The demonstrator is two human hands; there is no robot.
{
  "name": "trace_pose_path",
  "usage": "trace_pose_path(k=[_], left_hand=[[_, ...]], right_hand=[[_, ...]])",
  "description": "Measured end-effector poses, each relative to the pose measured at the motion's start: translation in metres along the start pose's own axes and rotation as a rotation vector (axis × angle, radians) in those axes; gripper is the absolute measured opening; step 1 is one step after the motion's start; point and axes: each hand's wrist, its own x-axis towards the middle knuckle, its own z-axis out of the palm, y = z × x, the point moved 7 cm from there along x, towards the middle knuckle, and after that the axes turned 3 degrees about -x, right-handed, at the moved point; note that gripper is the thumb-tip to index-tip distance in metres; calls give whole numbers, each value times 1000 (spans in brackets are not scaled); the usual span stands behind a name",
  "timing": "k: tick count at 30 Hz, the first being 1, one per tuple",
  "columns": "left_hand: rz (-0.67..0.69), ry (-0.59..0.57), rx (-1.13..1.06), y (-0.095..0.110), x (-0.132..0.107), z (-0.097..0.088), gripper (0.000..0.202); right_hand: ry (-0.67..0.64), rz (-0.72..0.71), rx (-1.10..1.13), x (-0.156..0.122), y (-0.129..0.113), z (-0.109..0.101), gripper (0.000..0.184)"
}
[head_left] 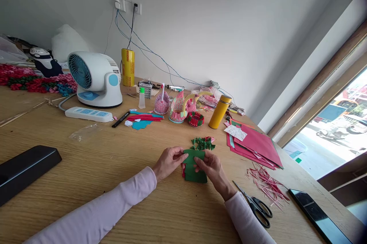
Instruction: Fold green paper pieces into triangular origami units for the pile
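Between my two hands is a small green paper piece (192, 155), pinched at its left edge by my left hand (170, 161) and at its right by my right hand (213, 167). Directly below it on the table lies more green paper (196, 175), with a bit of red paper at its left side. Just beyond my hands sits a pile of folded green paper pieces (204, 143) with a pink one among them. Black-handled scissors (256, 206) rest by my right forearm, blades pointing away from me.
Thin pink paper strips (269, 185) and a dark phone (318, 213) lie at the right, below stacked red sheets (258, 143). A yellow flask (220, 112), paper swans (179, 108), a white fan (97, 79) and a power strip (88, 114) stand further back. A black case (28, 171) is at left.
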Motion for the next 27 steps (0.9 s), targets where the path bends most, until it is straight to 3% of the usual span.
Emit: trace_pose_path(k=[8,16,23,27], left_hand=[[0,-67,-55,0,0,3,27],[-43,-35,-184,-2,0,2,29],[-97,3,-226,6,-4,3,22],[-181,32,-334,-1,-4,1,19]], right_hand=[[-14,21,79,-2,1,2,23],[34,104,330,-4,1,3,21],[59,134,414,-4,5,2,14],[35,150,458,-3,7,3,10]])
